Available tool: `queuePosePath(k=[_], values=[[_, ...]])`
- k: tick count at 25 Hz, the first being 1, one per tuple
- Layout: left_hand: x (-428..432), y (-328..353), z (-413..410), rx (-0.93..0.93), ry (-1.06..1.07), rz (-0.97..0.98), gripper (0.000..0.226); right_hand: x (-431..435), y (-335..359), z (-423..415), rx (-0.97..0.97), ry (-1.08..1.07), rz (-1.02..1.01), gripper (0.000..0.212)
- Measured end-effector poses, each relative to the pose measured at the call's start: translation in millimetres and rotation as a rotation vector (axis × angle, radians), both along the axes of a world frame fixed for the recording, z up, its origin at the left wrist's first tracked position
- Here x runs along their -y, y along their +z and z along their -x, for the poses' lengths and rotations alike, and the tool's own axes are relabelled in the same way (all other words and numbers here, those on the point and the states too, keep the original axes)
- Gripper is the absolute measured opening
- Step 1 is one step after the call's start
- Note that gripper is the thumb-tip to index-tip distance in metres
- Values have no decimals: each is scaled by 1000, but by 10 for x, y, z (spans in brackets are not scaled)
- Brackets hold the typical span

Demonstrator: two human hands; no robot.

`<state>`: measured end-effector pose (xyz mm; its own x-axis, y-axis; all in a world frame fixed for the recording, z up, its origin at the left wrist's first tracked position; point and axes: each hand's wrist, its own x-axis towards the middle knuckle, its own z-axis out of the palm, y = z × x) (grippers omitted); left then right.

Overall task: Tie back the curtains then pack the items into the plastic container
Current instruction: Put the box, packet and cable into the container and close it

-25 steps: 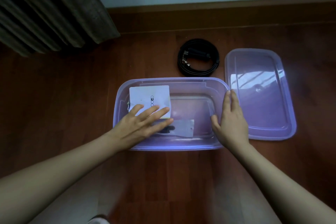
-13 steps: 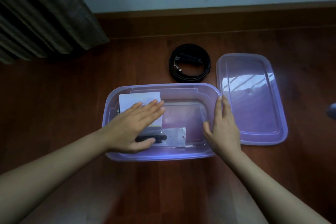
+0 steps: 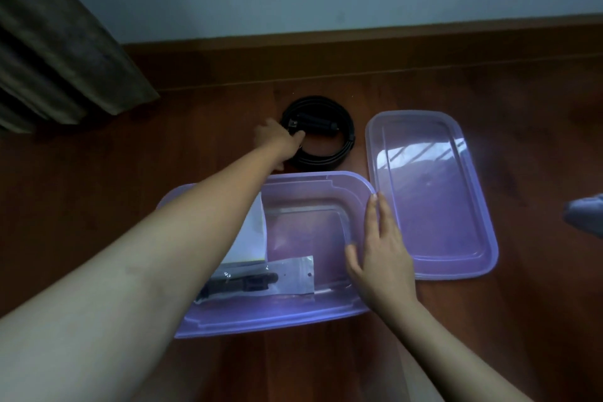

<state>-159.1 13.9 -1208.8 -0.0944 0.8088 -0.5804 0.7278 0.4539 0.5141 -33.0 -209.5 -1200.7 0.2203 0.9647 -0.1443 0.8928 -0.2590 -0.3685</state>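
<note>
Fingertips point(image 3: 298, 135) blurred against black cable coil point(image 3: 329, 140)

The white packet point(image 3: 253, 235) in the plastic container point(image 3: 277, 320) is being largely covered by the left forearm; the left hand point(image 3: 277, 137) is being blurred; a grey object point(image 3: 585, 215) is being cropped at the right edge.

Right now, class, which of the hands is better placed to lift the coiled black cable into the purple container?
Left: the left hand already reaches the coiled black cable; the right hand rests on the purple plastic container rim.
</note>
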Motion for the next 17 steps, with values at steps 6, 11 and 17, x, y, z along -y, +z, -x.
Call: queuePosePath(k=[6,11,17], values=[[-38,5,43,359,220,-24,39,5,-19,-1,-20,3,-29,77],[18,474,351,379,42,-313,34,11,-65,-51,-150,10,-82,75],[757,885,735,411,-562,-419,41,21,-185,-138,-650,-113,-269,67]])
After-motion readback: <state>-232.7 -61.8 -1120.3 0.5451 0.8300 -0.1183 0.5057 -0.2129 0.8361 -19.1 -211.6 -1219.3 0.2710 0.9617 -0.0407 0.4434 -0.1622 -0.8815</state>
